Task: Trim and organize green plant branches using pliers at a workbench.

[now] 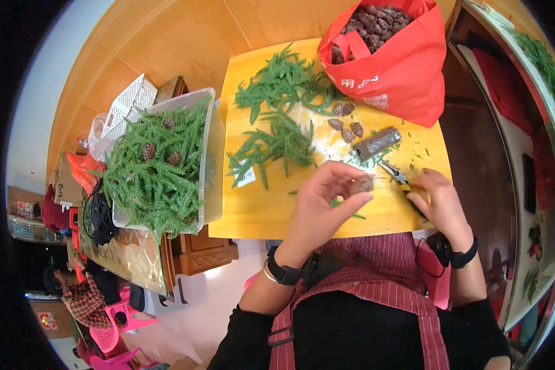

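A small brown pine cone [363, 184] is pinched between the thumb and fingers of my left hand [333, 196], over the front of the yellow board. From it a thin wire [382, 178] runs right toward my right hand [435, 198], whose fingers are curled in a pinch at its far end. Pliers [402, 179] with yellow and black handles lie diagonally beside the right fingers, partly hidden by them. Behind the hands is a dark bundle of thin rods [377, 143] in clear wrap. Several loose pine cones [346, 135] rest just beyond it.
Green artificial fir sprigs [277, 80] cover the back left of the yellow board [246, 209]. A red bag [401, 77] of pine cones stands back right. Leftward is a clear tub [213, 160] heaped with sprigs. A person [89, 299] sits far left near pink stools [106, 336].
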Demonstrator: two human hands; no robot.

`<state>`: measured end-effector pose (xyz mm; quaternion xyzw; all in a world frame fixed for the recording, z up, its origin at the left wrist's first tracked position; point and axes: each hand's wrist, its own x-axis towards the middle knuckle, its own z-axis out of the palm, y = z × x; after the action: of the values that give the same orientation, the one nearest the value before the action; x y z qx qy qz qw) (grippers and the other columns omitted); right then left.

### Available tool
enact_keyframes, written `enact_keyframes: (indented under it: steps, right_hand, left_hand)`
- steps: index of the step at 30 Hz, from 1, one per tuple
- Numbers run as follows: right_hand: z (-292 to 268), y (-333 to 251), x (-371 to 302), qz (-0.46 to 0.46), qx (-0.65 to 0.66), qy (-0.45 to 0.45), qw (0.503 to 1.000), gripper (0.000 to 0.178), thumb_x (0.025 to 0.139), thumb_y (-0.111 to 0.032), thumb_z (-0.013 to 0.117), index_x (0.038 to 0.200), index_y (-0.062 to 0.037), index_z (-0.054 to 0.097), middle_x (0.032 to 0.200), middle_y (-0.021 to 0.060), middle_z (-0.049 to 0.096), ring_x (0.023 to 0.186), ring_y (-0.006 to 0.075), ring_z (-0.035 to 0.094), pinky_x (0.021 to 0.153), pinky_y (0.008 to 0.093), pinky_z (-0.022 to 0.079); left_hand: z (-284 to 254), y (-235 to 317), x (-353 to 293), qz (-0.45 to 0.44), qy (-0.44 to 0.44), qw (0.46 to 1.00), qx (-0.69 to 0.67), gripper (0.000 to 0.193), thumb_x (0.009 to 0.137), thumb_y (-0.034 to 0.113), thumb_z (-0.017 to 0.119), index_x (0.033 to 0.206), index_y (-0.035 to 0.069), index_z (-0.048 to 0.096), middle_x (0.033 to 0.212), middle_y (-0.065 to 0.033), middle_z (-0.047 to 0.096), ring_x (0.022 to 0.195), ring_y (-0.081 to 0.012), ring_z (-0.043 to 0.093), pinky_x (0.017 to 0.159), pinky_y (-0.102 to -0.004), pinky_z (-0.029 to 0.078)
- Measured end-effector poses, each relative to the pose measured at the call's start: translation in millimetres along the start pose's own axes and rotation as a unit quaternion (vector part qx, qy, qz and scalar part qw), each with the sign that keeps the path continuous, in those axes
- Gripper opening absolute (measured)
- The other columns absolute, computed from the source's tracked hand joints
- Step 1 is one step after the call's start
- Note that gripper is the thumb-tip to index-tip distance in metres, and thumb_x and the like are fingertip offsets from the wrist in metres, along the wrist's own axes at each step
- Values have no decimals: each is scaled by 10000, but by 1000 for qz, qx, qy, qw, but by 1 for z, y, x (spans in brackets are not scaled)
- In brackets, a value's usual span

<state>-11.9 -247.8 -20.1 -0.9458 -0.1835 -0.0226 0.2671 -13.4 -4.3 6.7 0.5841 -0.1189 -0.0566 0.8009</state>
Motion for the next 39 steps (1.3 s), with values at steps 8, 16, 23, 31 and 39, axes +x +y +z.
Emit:
enact_keyframes:
  steps: [8, 16, 23, 31, 39]
  right_hand:
    - [20, -76, 27, 29, 555, -58, 829, 325, 860, -33, 455, 1175, 38, 488, 1083, 95, 559, 949, 124, 537, 853, 257, 420]
    - [29, -69, 34, 60, 533, 7, 844, 247, 889, -74, 451, 1101, 10, 544, 985, 70, 606, 866, 91, 544, 711, 216, 434]
    - [28, -55, 30, 65, 518, 23, 852, 248, 895, -99, 451, 1101, 8, 539, 983, 76, 602, 879, 101, 547, 725, 223, 436]
    - [22, -51, 27, 70, 507, 31, 859, 240, 895, -103, 454, 1088, 6, 544, 989, 66, 592, 877, 99, 543, 735, 225, 437]
    - [23, -47, 23, 87, 550, 9, 831, 219, 889, -122, 467, 1037, 10, 561, 1045, 79, 568, 849, 92, 530, 731, 225, 434]
  left_hand:
    - [-2, -16, -5, 12, -18, 983, 181, 291, 701, -25, 692, 949, 21, 547, 953, -31, 528, 809, -92, 545, 677, -214, 454]
    - [-41, -14, -14, -71, -6, 959, 274, 303, 678, 78, 731, 888, 46, 514, 858, -42, 544, 701, -116, 552, 575, -243, 450]
    - [-53, -40, -29, -5, -105, 813, 573, 305, 646, 135, 705, 818, 49, 469, 759, -131, 528, 719, -317, 545, 625, -391, 424]
    - [-57, -45, -23, -97, -24, 820, 564, 273, 660, 81, 677, 864, 51, 498, 773, -111, 563, 685, -280, 557, 580, -361, 436]
    - [-56, -15, -24, -120, 65, 989, 61, 126, 823, 80, 575, 937, 84, 521, 805, -15, 547, 670, -113, 505, 581, -248, 413]
